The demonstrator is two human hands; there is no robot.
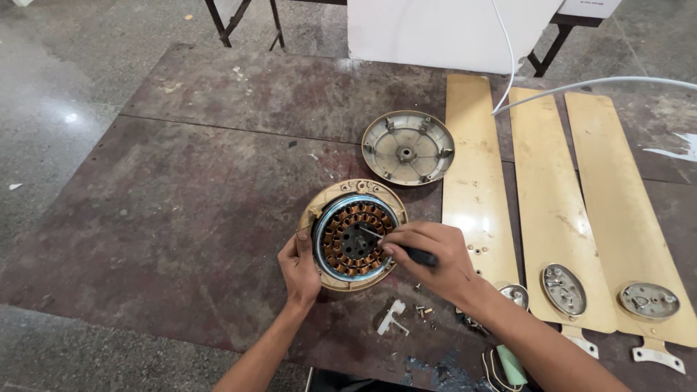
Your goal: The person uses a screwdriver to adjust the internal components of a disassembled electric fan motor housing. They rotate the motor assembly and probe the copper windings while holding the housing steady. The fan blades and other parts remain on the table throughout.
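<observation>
We look down on a worn, rust-stained metal table (181, 210) where a ceiling fan lies taken apart. Near the front edge sits the fan motor (354, 235), its cream housing open so that we see the ring of copper windings around a dark hub. Our left hand (299, 267) cups the motor's left rim, thumb up against the edge, fingers curled underneath. Our right hand (430, 255) is closed around the dark handle of a screwdriver (398, 247), whose thin shaft slants left and down, its tip resting at the hub in the middle of the windings.

Behind the motor, well apart from it, the round motor cover (408, 147) lies inside-up, showing its ribs and central boss. To the right, three cream fan blades (553, 210) lie side by side, running away from us; the nearest one lies just beside the motor, and our right wrist crosses its near end. Metal mounting brackets (564, 289) sit at the near ends of the blades. A few loose screws (423, 311) and a small white plastic piece (392, 317) lie on the table just in front of the motor, between our forearms. A pale green cylindrical part with wires (510, 364) shows at the bottom edge, partly hidden by the right forearm. A white cable (581, 86) crosses the far ends of the blades, and a white box (443, 29) stands at the table's back edge.
</observation>
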